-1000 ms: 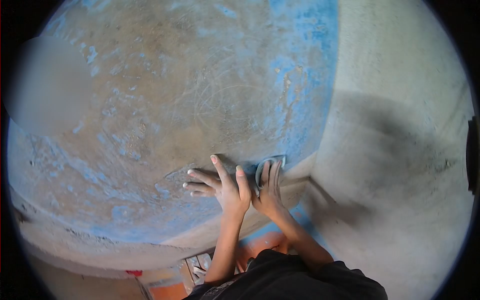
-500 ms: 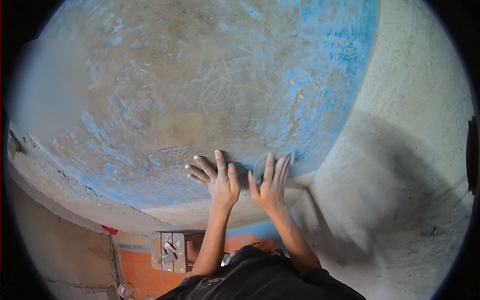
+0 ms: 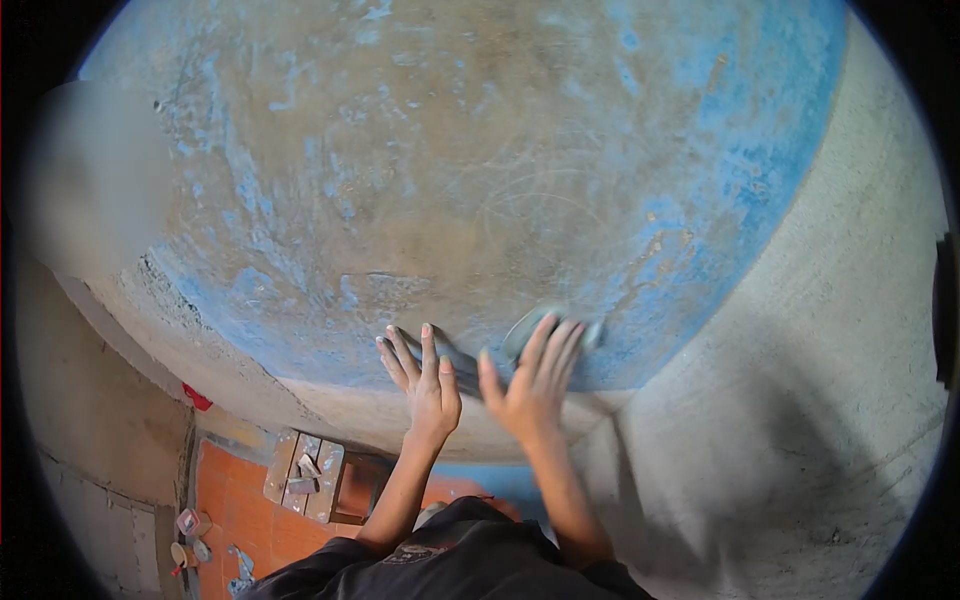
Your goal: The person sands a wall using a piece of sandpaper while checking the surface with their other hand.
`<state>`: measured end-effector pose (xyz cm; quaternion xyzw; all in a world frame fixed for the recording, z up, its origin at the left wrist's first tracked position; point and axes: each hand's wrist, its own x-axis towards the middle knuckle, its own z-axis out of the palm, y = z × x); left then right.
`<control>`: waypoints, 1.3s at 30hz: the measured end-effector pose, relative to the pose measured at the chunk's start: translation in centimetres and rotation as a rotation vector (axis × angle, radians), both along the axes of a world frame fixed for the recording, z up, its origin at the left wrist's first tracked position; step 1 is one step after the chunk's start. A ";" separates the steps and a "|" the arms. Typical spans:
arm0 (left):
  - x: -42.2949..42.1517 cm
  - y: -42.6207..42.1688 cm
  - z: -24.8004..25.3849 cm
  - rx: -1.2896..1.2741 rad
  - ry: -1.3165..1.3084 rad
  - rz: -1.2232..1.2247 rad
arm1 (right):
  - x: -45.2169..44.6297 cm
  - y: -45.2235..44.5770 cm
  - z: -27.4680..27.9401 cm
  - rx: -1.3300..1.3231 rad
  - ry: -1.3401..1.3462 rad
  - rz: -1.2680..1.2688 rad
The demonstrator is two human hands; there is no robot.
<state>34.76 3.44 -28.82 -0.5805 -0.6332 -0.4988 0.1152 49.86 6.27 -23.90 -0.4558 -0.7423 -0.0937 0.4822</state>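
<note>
Worn blue paint and brown-grey patches cover the wall (image 3: 430, 230) before me. My left hand (image 3: 432, 395) rests against its lower part, fingers outstretched and slightly apart, holding nothing. To the right of it, my right hand (image 3: 535, 385) presses a thin, grey-green rounded pad (image 3: 517, 338) against the blue surface. The fingers lie over the pad, hiding much of it, and the thumb points up at its left. Motion smears this hand a little. Pale curved scratch marks (image 3: 540, 197) show on the wall above.
A bare grey wall (image 3: 800, 290) meets the painted one at the right. Below left, a small wooden stool (image 3: 325, 490) holds some small blocks (image 3: 304, 484) on the orange floor (image 3: 225, 480). Small containers (image 3: 190, 522) and a red object (image 3: 197, 398) are farther left.
My view has shifted, so the wall appears farther right and more floor shows at the lower left. The right hand and pad have moved along the wall; the left hand stays against it.
</note>
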 end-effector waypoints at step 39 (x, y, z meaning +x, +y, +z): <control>-34.1 -9.9 4.1 -0.074 -0.007 -0.049 | -34.4 -6.7 -6.4 -0.084 -0.246 0.130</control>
